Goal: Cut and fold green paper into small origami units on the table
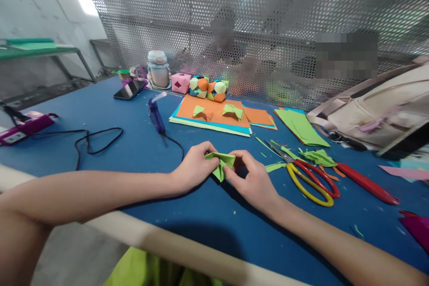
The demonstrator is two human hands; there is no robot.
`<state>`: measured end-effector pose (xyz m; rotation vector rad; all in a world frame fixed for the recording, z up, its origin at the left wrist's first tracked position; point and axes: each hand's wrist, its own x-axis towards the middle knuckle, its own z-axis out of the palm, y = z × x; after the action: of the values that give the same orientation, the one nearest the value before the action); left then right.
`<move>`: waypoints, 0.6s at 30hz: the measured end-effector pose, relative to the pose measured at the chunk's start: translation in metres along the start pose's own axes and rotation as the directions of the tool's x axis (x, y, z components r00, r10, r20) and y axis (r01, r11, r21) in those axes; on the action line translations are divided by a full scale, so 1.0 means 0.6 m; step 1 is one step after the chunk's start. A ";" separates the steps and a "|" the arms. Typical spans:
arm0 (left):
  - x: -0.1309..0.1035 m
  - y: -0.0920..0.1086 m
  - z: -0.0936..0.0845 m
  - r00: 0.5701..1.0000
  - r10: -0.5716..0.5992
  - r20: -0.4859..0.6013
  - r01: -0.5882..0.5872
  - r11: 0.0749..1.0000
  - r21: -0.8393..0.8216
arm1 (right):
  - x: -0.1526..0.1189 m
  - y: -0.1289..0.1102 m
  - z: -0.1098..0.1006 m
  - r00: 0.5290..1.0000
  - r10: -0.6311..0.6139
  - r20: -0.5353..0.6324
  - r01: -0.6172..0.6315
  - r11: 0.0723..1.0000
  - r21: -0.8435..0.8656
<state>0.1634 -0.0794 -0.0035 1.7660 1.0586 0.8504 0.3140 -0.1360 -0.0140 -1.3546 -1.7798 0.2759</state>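
Note:
A small folded piece of green paper (221, 162) is pinched between both my hands just above the blue table (134, 152). My left hand (194, 166) grips its left end with thumb and fingers. My right hand (250, 178) holds its right end, fingers curled over the fold. Both forearms rest on the table's near edge.
Scissors with red and yellow handles (308, 178) lie right of my hands among green paper scraps (317, 157). A stack of orange and coloured sheets (214, 116) carries two folded green pieces. Behind it stand paper cubes (208, 88), a glue gun (156, 115), a phone (129, 90) and a bag (378, 107).

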 end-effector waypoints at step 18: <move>-0.001 0.003 -0.017 0.977 0.144 0.155 -0.164 0.978 0.128 | -0.001 0.012 0.001 0.990 0.140 -0.005 -0.139 0.985 0.100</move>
<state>0.1551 -0.0771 0.0019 2.0177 0.9135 0.7419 0.3184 -0.1337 -0.0190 -1.4084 -1.6422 0.4259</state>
